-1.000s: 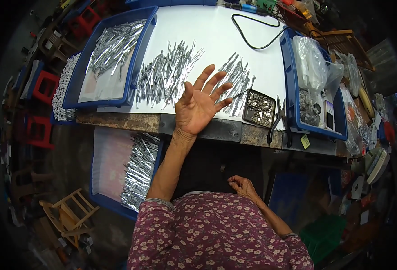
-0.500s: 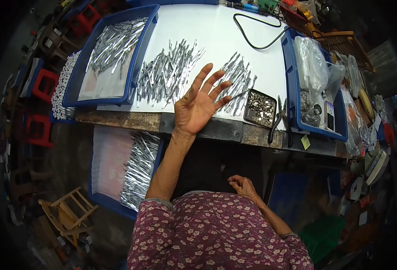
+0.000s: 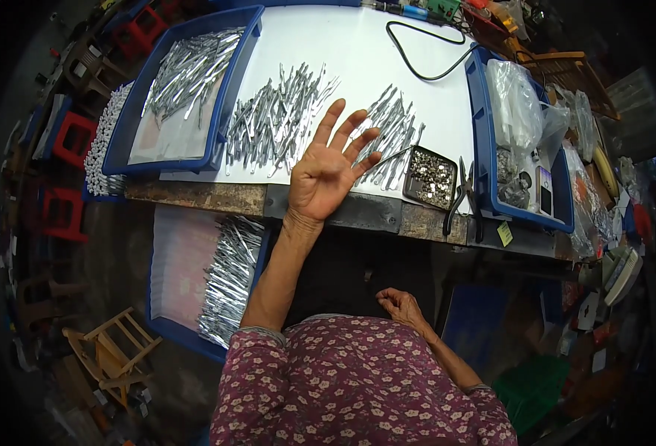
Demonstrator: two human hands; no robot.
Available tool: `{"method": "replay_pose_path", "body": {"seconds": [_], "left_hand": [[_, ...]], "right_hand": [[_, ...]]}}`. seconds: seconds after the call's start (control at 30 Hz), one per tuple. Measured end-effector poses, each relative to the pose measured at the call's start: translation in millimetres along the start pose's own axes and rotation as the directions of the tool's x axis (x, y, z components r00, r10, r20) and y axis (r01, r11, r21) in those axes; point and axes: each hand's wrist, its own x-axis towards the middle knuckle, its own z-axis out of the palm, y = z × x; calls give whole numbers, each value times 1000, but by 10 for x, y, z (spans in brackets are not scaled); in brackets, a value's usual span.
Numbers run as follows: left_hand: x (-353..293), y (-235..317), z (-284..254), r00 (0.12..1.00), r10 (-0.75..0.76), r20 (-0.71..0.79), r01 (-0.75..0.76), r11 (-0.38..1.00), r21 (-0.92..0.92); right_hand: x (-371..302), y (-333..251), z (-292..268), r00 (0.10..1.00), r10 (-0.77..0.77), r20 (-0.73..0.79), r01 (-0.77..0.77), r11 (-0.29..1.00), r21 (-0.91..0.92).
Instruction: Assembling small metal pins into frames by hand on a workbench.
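My left hand (image 3: 319, 175) is raised, palm toward me, in front of the table's near edge. Its fingers are spread and hold nothing; the thumb lies folded across the palm. Behind it on the white tabletop are two heaps of thin silvery metal strips, a larger heap (image 3: 268, 126) to the left and a smaller heap (image 3: 391, 130) to the right. A dark square tray (image 3: 411, 195) of small shiny metal pieces sits beside the smaller heap. Low at my lap, my right hand (image 3: 401, 305) rests with curled fingers; whatever may be inside them is hidden.
Blue bins stand at the left (image 3: 215, 152) and right (image 3: 484, 111) of the table, holding metal strips and plastic bags. Black-handled pliers (image 3: 478, 212) lie near the tray. Below the table edge is another blue bin (image 3: 168, 327) of strips. A black cable (image 3: 402, 59) loops at the back.
My left thumb has folded inward across the palm, and the fingers have tilted slightly up. My right hand has stayed in place.
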Motion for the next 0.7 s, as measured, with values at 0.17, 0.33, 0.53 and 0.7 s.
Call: {"method": "replay_pose_path", "body": {"seconds": [0.17,0.33,0.53,0.7], "left_hand": [[2,-27,29,999,6,-54,-2,997,73],[-2,-17,41,1000,14,-15,-13,997,80],[-5,-7,65,1000,18,0,-18,996,89],[-17,-15,-55,997,57,54,-59,997,40]], "right_hand": [[-4,-5,-8,1000,-6,-5,5,1000,-19],[7,35,2,999,-36,-19,36,999,-21],[9,36,7,999,-36,-23,35,999,-21],[10,43,19,999,-38,-11,38,999,-11]]}}
